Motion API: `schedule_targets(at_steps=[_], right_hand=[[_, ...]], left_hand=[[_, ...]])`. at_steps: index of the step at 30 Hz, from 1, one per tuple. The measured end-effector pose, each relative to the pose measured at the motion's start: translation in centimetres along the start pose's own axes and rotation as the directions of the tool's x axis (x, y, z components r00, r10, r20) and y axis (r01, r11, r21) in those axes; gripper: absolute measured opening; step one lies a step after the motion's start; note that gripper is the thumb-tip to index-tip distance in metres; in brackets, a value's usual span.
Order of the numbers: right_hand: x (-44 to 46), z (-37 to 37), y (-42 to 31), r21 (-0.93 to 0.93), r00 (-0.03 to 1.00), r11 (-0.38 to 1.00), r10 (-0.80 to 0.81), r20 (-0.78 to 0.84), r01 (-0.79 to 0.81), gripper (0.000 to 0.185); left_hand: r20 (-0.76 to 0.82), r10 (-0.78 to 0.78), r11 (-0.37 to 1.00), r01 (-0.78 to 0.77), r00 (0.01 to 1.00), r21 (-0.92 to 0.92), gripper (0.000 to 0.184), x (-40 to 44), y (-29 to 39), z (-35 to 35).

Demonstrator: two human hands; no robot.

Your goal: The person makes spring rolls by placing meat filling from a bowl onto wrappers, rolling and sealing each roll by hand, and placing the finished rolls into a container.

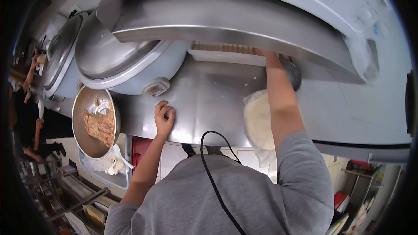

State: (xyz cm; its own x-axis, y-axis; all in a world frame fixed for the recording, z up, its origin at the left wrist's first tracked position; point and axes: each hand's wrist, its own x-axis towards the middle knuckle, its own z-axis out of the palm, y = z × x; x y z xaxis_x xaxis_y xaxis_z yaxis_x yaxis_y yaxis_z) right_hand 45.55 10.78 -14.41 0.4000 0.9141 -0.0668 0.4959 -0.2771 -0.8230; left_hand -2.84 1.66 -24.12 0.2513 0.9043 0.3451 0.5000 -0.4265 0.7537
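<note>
Surface (209, 100), steel: front edge running from the bowl (82, 124) on our left to the pale round sheets (257, 115) on our right, whose plastic wrap hangs past that edge. Metal shelf (226, 15): overhead, its lip partly covering the white tray (226, 56) at the back of the surface. Room for moving: a stretch of steel between our left grip and the tray, bounded at left by the large cooker (130, 61), at right by the sheets.

Left grip (164, 119): near the front edge, fingers loosely curled, half open, between the bowl and the sheets, apart from both. Right grip (264, 53): at the tray's right end, under the shelf lip; fingers partly hidden, so we cannot tell whether they are closed on anything. Right forearm: passing over the sheets' right side, beside a dark round vessel (291, 74). Bowl contents: minced mixture (100, 126), pinkish.
</note>
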Motion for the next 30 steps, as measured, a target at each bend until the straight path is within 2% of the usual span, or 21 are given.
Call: schedule_targets(at_steps=[5,8,10,11,12,13,14,15,16,17,18,19,20,21,23,24,26,27,28,29,30], right_hand=[[-9.2,-4.7,-1.0,-0.015,0.995,0.996,-0.094,-0.03,0.093,0.042],[-17.7,-6.4,0.1,-0.085,0.996,0.995,-0.065,-0.067,0.059,0.053],[-23.5,-5.6,1.0,-0.149,0.998,0.989,-0.005,-0.065,-0.005,0.053],[-25.6,-4.4,3.1,-0.372,0.987,0.928,-0.091,-0.136,0.034,0.049],[-27.4,-3.0,5.4,-0.577,0.965,0.815,-0.187,-0.183,0.049,0.046],[-29.4,-1.3,5.8,-0.64,0.953,0.766,-0.14,-0.27,-0.069,0.04],[-30.6,0.1,5.9,-0.684,0.928,0.705,-0.102,-0.359,-0.187,0.033],[-31.1,0.6,6.4,-0.683,0.925,0.705,-0.104,-0.366,-0.191,0.033],[-31.4,0.8,6.9,-0.517,0.932,0.84,-0.039,-0.36,-0.164,0.027],[-31.5,0.8,7.2,-0.331,0.942,0.934,0.018,-0.335,-0.135,0.021],[-31.5,0.5,6.2,-0.336,0.943,0.933,0.009,-0.334,-0.128,0.021],[-31.5,0.1,3.9,-0.108,0.966,0.993,0.027,-0.258,-0.056,0.017],[-31.3,0.0,1.4,0.135,0.985,0.991,0.022,-0.173,0.001,0.013],[-31.1,0.0,-1.1,0.138,0.986,0.99,0.009,-0.164,0.014,0.013],[-30.7,0.1,-6.0,0.303,0.993,0.945,-0.105,-0.059,0.118,0.012],[-30.4,0.3,-8.0,0.308,0.991,0.942,-0.122,-0.047,0.131,0.012],[-29.8,0.7,-10.7,0.427,0.964,0.877,-0.264,0.042,0.221,0.011],[-29.2,1.0,-10.7,0.432,0.959,0.872,-0.278,0.052,0.23,0.011],[-28.4,1.4,-10.2,0.603,0.929,0.757,-0.364,0.066,0.253,0.014],[-27.7,1.8,-9.8,0.75,0.893,0.612,-0.445,0.065,0.251,0.018],[-26.9,2.4,-9.7,0.754,0.888,0.608,-0.455,0.074,0.249,0.018]], left_hand=[[0.014,-0.026,0.999,0.027,1.0,-0.024,0.007,-0.4,-0.1,0.0],[0.032,-0.026,0.997,0.028,0.999,-0.068,0.008,-0.4,-0.1,-0.2],[0.036,-0.079,0.994,0.081,0.996,-0.072,0.009,-0.3,-0.3,-0.3],[0.041,-0.069,0.994,0.072,0.997,-0.079,0.009,-0.2,0.0,-0.3],[0.047,-0.152,0.98,0.156,0.987,-0.12,0.009,0.2,0.4,-0.5],[0.055,-0.234,0.958,0.239,0.971,-0.157,0.009,0.6,0.6,-0.6],[0.057,-0.224,0.96,0.231,0.973,-0.16,0.009,1.0,0.7,-0.4],[0.053,-0.189,0.959,0.196,0.981,-0.204,0.009,1.4,0.8,0.1],[0.046,-0.154,0.956,0.161,0.987,-0.247,0.01,2.0,1.5,0.4],[0.051,-0.043,0.968,0.055,0.998,-0.246,0.011,2.3,2.4,0.9],[0.053,0.065,0.968,-0.05,0.996,-0.244,0.012,2.6,4.3,1.3],[0.142,0.156,0.951,-0.11,0.977,-0.288,0.017,3.3,6.4,1.3],[0.225,0.247,0.929,-0.165,0.942,-0.331,0.022,4.1,8.6,1.1],[0.278,0.302,0.91,-0.189,0.912,-0.369,0.032,4.5,11.0,1.1],[0.348,0.373,0.875,-0.202,0.86,-0.44,0.053,5.3,15.3,1.0],[0.366,0.394,0.86,-0.197,0.843,-0.472,0.064,5.9,16.9,0.8],[0.327,0.412,0.845,-0.222,0.85,-0.487,0.068,7.7,18.6,0.2],[0.302,0.437,0.823,-0.242,0.847,-0.514,0.073,8.5,19.1,-0.4],[0.292,0.432,0.828,-0.246,0.853,-0.504,0.073,9.4,19.5,-1.3],[0.437,0.409,0.784,-0.064,0.801,-0.617,0.064,10.3,19.9,-2.3],[0.568,0.404,0.716,0.138,0.717,-0.684,0.056,10.9,20.0,-3.0]])
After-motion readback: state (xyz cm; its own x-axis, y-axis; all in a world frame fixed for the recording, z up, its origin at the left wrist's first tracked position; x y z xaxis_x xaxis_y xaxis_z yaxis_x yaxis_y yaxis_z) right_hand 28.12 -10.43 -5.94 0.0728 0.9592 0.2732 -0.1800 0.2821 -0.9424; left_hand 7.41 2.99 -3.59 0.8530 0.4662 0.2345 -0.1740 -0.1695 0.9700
